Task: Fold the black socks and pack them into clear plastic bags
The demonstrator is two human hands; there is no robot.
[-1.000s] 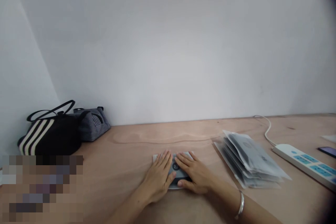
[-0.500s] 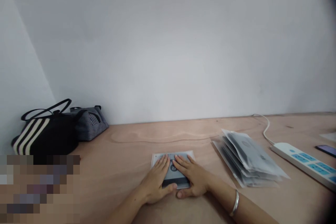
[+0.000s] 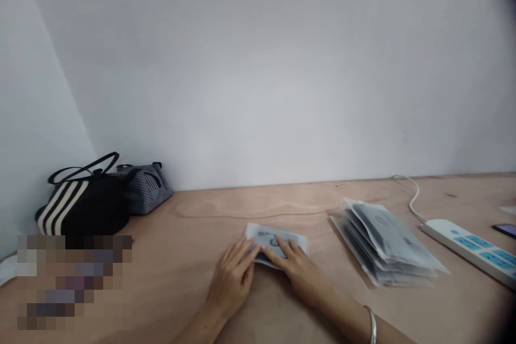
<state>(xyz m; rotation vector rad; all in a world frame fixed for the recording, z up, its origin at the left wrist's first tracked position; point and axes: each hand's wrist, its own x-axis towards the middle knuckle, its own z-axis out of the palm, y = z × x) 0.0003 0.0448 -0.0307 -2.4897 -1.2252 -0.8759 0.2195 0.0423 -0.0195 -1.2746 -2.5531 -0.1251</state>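
A frosted plastic bag [image 3: 264,234] with a grey content and dark print lies flat on the table, set slightly askew. My left hand [image 3: 234,269] is at the bag's left edge, its fingers stretched out and the tips touching the edge. Across the bag's near right part lies my right hand [image 3: 296,263], fingers spread over the round print. What lies beneath the fingers is hidden. To the right stands a loose, fanned pile of similar frosted bags [image 3: 387,236], apart from both hands.
A white power strip [image 3: 471,244] with blue sockets and a cable lies on the right, a phone [image 3: 506,230] beyond it. At the back left sit a black bag with cream stripes [image 3: 92,204] and a striped pouch [image 3: 147,191]. The wooden table [image 3: 169,269] meets a wall behind.
The bag has turned and shifted away from me, and its near edge is now higher up the table. My left hand has slid from its top to its left edge; my right hand stays on it.
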